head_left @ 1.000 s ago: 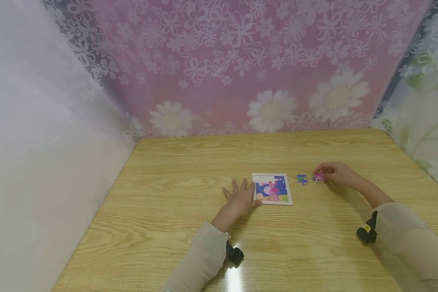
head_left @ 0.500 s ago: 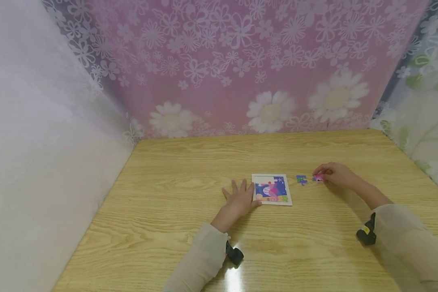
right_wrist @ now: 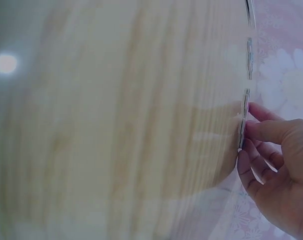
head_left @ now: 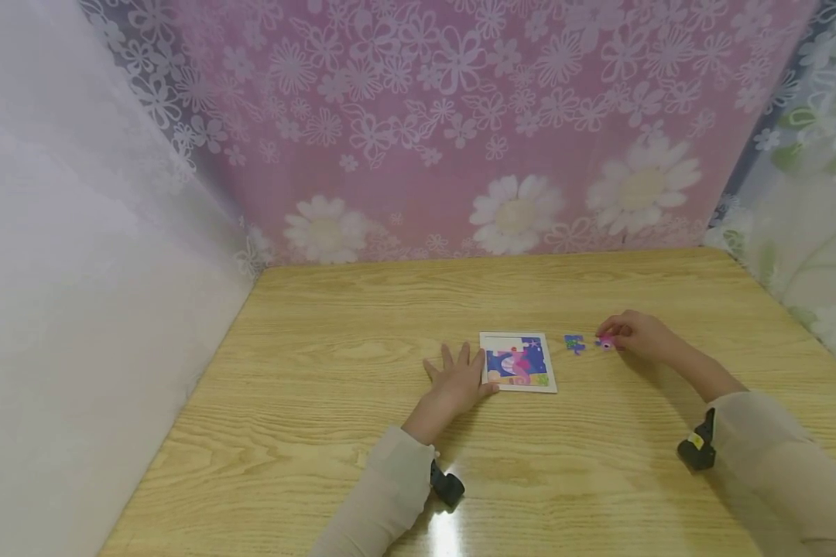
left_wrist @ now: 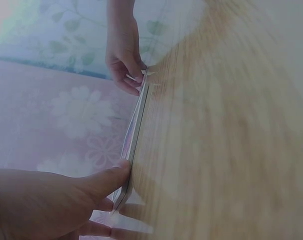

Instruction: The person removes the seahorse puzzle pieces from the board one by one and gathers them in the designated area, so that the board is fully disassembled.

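Note:
A white-framed puzzle board [head_left: 550, 371] lies on the table, partly filled with a pink seahorse picture; its upper left part shows white. The left hand [head_left: 453, 384], fingers spread, rests at the board's left edge; in the left wrist view its thumb [left_wrist: 111, 179] touches the board's side. Right of the board lies a loose blue and green piece [head_left: 574, 343]. Farther right, the right hand [head_left: 644, 337] pinches a pink piece [head_left: 604, 342] with an eye printed on it. In the right wrist view that piece [right_wrist: 244, 120] is seen edge-on at the fingertips of the right hand [right_wrist: 286, 160].
The wood-grain table [head_left: 306, 340] meets a pink flowered curtain [head_left: 404, 186] at the back. A pale wall covering [head_left: 97, 255] borders its left side, and a green-leafed one [head_left: 808, 232] its right. Each sleeve cuff carries a small black camera.
Both hands keep nearly the same pose and place. The board and pieces appear very slightly shifted to the left in the head view, along with the background.

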A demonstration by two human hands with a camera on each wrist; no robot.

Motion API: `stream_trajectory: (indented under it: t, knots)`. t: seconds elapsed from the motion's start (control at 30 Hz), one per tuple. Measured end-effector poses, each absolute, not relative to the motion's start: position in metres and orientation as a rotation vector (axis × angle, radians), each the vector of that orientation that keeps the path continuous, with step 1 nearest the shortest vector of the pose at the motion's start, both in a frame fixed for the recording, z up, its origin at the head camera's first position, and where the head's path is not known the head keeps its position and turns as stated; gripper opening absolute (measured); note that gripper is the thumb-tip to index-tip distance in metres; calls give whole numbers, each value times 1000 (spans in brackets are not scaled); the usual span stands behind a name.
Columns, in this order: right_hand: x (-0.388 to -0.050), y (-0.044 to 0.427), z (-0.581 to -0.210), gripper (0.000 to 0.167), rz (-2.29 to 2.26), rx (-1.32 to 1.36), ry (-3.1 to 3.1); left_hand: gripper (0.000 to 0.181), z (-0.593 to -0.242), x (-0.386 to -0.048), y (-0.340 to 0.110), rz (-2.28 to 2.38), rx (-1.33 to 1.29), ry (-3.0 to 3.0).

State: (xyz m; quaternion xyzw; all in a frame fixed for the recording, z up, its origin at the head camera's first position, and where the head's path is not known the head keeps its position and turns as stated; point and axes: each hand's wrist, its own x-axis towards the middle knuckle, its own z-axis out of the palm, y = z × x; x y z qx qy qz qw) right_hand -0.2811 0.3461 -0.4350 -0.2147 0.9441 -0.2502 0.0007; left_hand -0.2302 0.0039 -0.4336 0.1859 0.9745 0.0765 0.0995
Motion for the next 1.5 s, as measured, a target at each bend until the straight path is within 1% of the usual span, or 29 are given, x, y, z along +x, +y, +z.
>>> stream_trajectory:
  t: [0.13,0.23,0.37,0.47,1.07,1.5]
  knots:
    - [-279,347,-435,14,-801,-632,2944,67,-435,-231,4,225,554,2886]
    - [-277,348,-435,19,-800,-596,2912,67,-436,-230,4,224,555,2885]
    - [-275,349,-432,24,-801,-639,2883,68,-436,-230,4,224,552,2882]
    - [-274,348,-430,24,-819,-689,2878,68,-435,-231,4,226,552,2885]
    - [-277,350,-431,26,-832,-785,2871,67,-435,-231,5,217,546,2880]
    - [-279,352,-432,27,-791,-732,2880,67,-436,-232,5,206,545,2885]
